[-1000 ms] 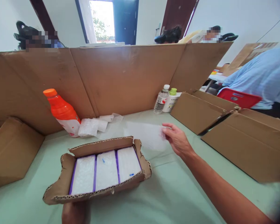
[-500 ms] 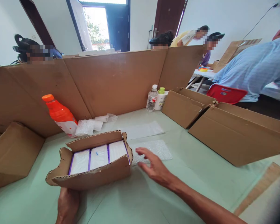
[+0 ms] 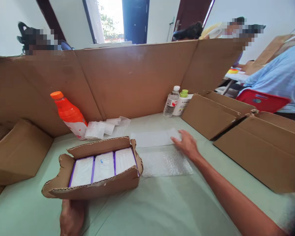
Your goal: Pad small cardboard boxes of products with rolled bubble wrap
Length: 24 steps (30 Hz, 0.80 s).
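In the head view, an open cardboard box (image 3: 95,191) holds three white packs (image 3: 103,167) with purple edges, side by side. Its near side is over my left hand (image 3: 72,216), which holds the box from below; the fingers are hidden underneath. Beyond the box to the right, a flat translucent plastic sheet (image 3: 152,137) lies on the table. My right hand (image 3: 188,144) is at that sheet's right end, thumb and fingers apart, fingertips at its edge. Under the right wrist is the end of a bubble wrap sheet (image 3: 166,164), nearer to me.
An orange bottle (image 3: 70,113) and rolled bubble wrap (image 3: 95,130) stand at the back left. A water bottle (image 3: 171,103) and white bottle (image 3: 182,105) are against the cardboard partition (image 3: 137,78). Cardboard boxes flank both sides, one right (image 3: 260,150), one left (image 3: 22,150). Other people sit beyond.
My right hand has moved away from the box, forward and right, to the translucent sheet's end. My left hand stays under the box. The view has shifted slightly.
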Motion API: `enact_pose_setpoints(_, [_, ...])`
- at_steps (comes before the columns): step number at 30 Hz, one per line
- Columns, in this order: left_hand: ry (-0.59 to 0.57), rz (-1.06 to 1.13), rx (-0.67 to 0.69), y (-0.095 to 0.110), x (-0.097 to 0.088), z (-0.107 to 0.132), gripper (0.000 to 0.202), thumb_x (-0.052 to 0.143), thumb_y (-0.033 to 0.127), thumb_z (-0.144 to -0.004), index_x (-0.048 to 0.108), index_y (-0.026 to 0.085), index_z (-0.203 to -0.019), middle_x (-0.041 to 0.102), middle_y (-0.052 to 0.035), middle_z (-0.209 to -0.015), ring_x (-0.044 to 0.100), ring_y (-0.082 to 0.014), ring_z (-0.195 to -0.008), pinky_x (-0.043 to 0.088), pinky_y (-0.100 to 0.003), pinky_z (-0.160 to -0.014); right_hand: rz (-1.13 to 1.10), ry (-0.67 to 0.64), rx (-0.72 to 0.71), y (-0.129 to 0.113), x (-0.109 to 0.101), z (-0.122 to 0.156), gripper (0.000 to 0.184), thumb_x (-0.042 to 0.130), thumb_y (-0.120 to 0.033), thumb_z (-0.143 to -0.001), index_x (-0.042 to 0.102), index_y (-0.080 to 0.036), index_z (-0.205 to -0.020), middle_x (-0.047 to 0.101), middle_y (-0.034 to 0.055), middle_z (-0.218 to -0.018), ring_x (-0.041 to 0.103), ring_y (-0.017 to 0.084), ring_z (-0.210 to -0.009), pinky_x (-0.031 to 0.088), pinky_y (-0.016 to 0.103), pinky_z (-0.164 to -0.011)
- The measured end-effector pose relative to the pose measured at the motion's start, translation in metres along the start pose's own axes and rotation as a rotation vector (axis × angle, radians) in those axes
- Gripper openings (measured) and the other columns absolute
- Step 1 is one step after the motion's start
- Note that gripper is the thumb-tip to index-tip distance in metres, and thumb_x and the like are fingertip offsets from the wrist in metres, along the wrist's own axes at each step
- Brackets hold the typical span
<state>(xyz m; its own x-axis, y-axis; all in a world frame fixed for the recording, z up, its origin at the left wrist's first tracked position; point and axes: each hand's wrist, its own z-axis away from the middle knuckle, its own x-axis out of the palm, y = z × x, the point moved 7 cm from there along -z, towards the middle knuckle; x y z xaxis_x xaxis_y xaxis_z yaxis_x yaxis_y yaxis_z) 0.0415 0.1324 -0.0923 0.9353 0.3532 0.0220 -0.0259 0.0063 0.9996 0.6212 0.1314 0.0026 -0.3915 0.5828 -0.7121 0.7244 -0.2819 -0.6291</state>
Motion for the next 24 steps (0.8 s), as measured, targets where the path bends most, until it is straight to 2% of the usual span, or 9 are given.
enact_pose_setpoints(2, [0.015, -0.041, 0.031, -0.008, -0.002, 0.0, 0.031, 0.073, 0.04, -0.072, 0.07, 0.029, -0.101, 0.074, -0.005, -0.115, 0.054, -0.0398, -0.131, 0.05, -0.051, -0.105, 0.045, 0.023, 0.053, 0.017, -0.008, -0.026, 0.033, 0.072, -0.052, -0.074, 0.064, -0.02, -0.078, 0.07, 0.0232, -0.107, 0.056, 0.05, -0.122, 0.034, 0.073, -0.102])
enact_pose_setpoints(4, [0.027, -0.038, 0.035, -0.017, -0.005, 0.0, 0.031, 0.073, 0.04, -0.072, 0.071, 0.029, -0.101, 0.074, -0.0055, -0.113, 0.053, -0.0398, -0.132, 0.048, -0.052, -0.107, 0.04, 0.012, 0.035, 0.011, -0.002, -0.035, 0.035, 0.07, -0.055, -0.075, 0.059, -0.022, -0.069, 0.071, 0.0206, -0.096, 0.059, 0.049, -0.115, 0.035, 0.073, -0.098])
enact_pose_setpoints(7, [0.032, -0.054, 0.044, -0.026, -0.012, 0.0, 0.025, 0.076, 0.037, -0.07, 0.071, 0.029, -0.093, 0.074, -0.0058, -0.106, 0.05, -0.041, -0.133, 0.047, -0.053, -0.107, -0.015, -0.04, -0.068, -0.031, 0.028, -0.027, 0.035, 0.064, -0.056, -0.081, 0.064, -0.022, -0.077, 0.072, 0.017, -0.105, 0.062, 0.04, -0.113, 0.041, 0.063, -0.101])
enact_pose_setpoints(11, [0.075, -0.168, 0.036, -0.031, -0.024, -0.001, 0.023, 0.079, 0.039, -0.063, 0.069, 0.03, -0.082, 0.073, -0.0049, -0.097, 0.047, -0.0437, -0.136, 0.041, -0.057, -0.112, -0.139, -0.244, -0.256, -0.103, 0.078, -0.015, 0.036, 0.053, -0.054, -0.091, 0.071, -0.026, -0.106, 0.072, 0.0047, -0.123, 0.064, 0.024, -0.116, 0.049, 0.039, -0.1])
enact_pose_setpoints(13, [0.102, -0.219, 0.037, -0.029, -0.025, 0.0, 0.026, 0.079, 0.043, -0.062, 0.069, 0.029, -0.081, 0.074, -0.0049, -0.097, 0.045, -0.0437, -0.138, 0.037, -0.057, -0.116, -0.126, -0.294, -0.266, -0.119, 0.087, -0.017, 0.037, 0.049, -0.051, -0.095, 0.069, -0.028, -0.116, 0.068, 0.0029, -0.131, 0.062, 0.021, -0.122, 0.048, 0.035, -0.101])
enact_pose_setpoints(16, [0.098, -0.154, 0.035, -0.024, -0.017, 0.001, 0.031, 0.079, 0.048, -0.06, 0.069, 0.028, -0.081, 0.074, -0.0047, -0.103, 0.042, -0.0421, -0.141, 0.035, -0.054, -0.119, 0.016, -0.259, -0.149, -0.108, 0.083, -0.029, 0.045, 0.056, -0.05, -0.09, 0.066, -0.02, -0.122, 0.067, 0.0119, -0.131, 0.062, 0.027, -0.121, 0.047, 0.04, -0.1])
enact_pose_setpoints(18, [0.075, -0.063, 0.013, -0.022, -0.008, 0.001, 0.033, 0.078, 0.05, -0.062, 0.071, 0.028, -0.086, 0.075, -0.005, -0.107, 0.044, -0.0405, -0.139, 0.037, -0.053, -0.118, 0.099, -0.267, -0.088, -0.095, 0.082, -0.033, 0.053, 0.062, -0.052, -0.085, 0.067, -0.014, -0.12, 0.072, 0.0178, -0.117, 0.068, 0.031, -0.106, 0.051, 0.043, -0.09])
enact_pose_setpoints(21, [0.049, 0.037, -0.018, -0.024, 0.003, 0.002, 0.039, 0.074, 0.05, -0.07, 0.074, 0.028, -0.102, 0.075, -0.0058, -0.112, 0.052, -0.0385, -0.134, 0.044, -0.053, -0.113, 0.177, -0.327, -0.08, -0.088, 0.097, -0.033, 0.05, 0.067, -0.051, -0.08, 0.071, -0.013, -0.112, 0.075, 0.0112, -0.086, 0.07, 0.026, -0.078, 0.05, 0.034, -0.07])
enact_pose_setpoints(24, [0.039, 0.106, -0.05, -0.029, 0.003, 0.004, 0.044, 0.073, 0.049, -0.073, 0.074, 0.029, -0.112, 0.075, -0.0057, -0.115, 0.055, -0.0387, -0.131, 0.047, -0.053, -0.11, 0.19, -0.383, -0.176, -0.109, 0.119, -0.033, 0.027, 0.067, -0.038, -0.078, 0.074, -0.019, -0.096, 0.072, 0.0017, -0.071, 0.064, 0.018, -0.065, 0.043, 0.026, -0.06])
